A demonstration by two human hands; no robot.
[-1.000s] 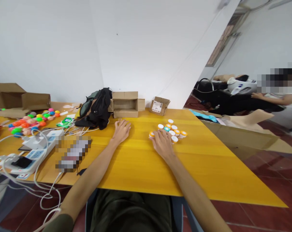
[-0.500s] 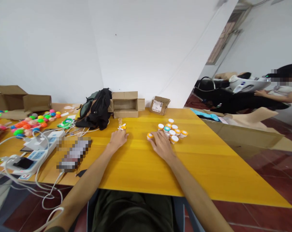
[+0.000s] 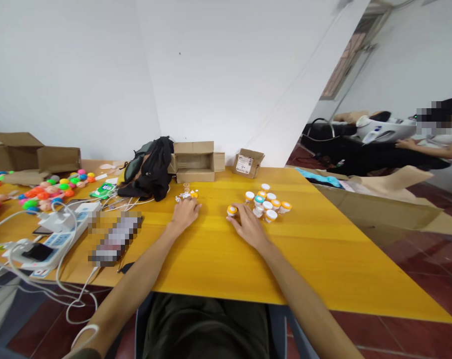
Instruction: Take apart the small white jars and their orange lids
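White pieces [image 3: 178, 199] spread wider | left hand [image 3: 185, 214] grip: can't tell | right hand [image 3: 251, 224]: grasping 1 orange-lidded jar [image 3: 232, 211] | 1 teal lid [image 3: 259, 199]

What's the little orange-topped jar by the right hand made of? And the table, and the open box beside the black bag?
Orange-topped jar by the right hand: probably plastic, from its bright, smooth lid; too small to be sure.
Table: looks like glossy wood or laminate; faint grain, soft sheen.
Open box: cardboard, matte brown with folded flaps.
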